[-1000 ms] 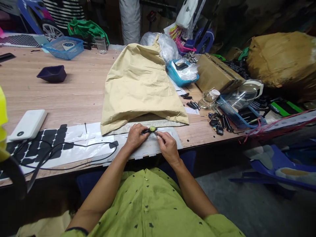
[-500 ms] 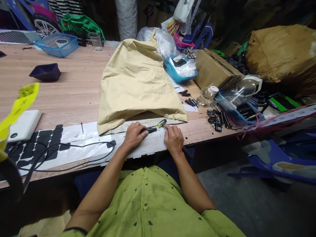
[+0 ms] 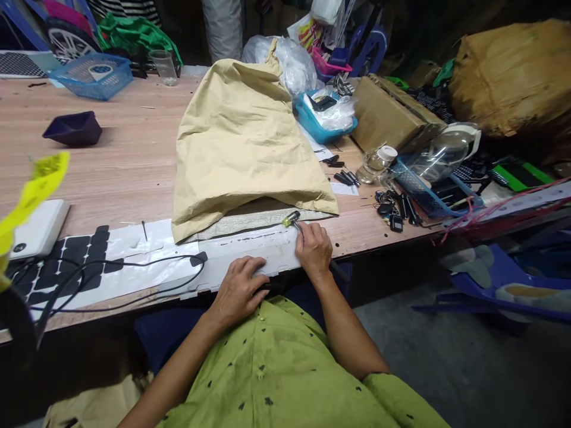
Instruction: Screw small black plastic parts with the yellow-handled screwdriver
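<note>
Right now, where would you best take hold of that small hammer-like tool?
Probably the hammer-like tool is best gripped by its slim shaft, coming from the wearer's side as the right hand does: the shaft leads that way, with the thicker head beyond.

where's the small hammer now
In the head view, the small hammer is close to the centre, in the right hand, by the near edge of the tan cover.

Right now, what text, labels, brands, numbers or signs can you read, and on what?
None can be read for certain.
Yellow strip: dark marks near its top, too blurred.
Printed bag: colourful print, too small.
Black-and-white item: pale marks, too small.
White device: round dark mark, no legible text.
Tool: no text I can make out.
</note>
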Demonstrator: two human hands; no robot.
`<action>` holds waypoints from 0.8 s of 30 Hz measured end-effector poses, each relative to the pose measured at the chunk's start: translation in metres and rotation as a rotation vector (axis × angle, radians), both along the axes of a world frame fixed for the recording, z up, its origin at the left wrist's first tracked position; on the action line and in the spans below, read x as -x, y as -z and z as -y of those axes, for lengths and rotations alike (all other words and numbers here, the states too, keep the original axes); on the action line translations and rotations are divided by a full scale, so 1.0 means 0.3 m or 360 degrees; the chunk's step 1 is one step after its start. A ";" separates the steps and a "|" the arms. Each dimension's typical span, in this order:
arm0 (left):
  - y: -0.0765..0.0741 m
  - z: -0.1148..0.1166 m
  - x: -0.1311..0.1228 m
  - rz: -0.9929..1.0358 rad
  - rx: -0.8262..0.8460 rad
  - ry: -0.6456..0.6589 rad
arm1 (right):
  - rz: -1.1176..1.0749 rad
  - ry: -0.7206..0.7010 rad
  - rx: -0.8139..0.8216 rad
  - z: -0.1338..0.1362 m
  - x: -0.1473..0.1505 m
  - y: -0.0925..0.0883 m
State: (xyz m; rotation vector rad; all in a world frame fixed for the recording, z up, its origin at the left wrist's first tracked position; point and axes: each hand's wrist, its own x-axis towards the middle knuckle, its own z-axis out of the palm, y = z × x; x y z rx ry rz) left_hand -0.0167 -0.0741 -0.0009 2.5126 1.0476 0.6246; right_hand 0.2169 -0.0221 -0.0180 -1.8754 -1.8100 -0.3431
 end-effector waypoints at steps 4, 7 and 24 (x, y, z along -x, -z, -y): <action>-0.003 0.013 -0.004 -0.0030 -0.0021 0.0008 | 0.0026 -0.0001 -0.0020 -0.001 0.002 0.000; -0.024 -0.028 0.002 0.0096 0.0095 0.0061 | 0.0038 -0.0011 -0.0022 -0.003 0.004 -0.001; -0.186 -0.534 -0.149 -0.0661 0.0413 -0.1153 | 0.0107 0.0008 -0.0061 -0.006 0.026 0.004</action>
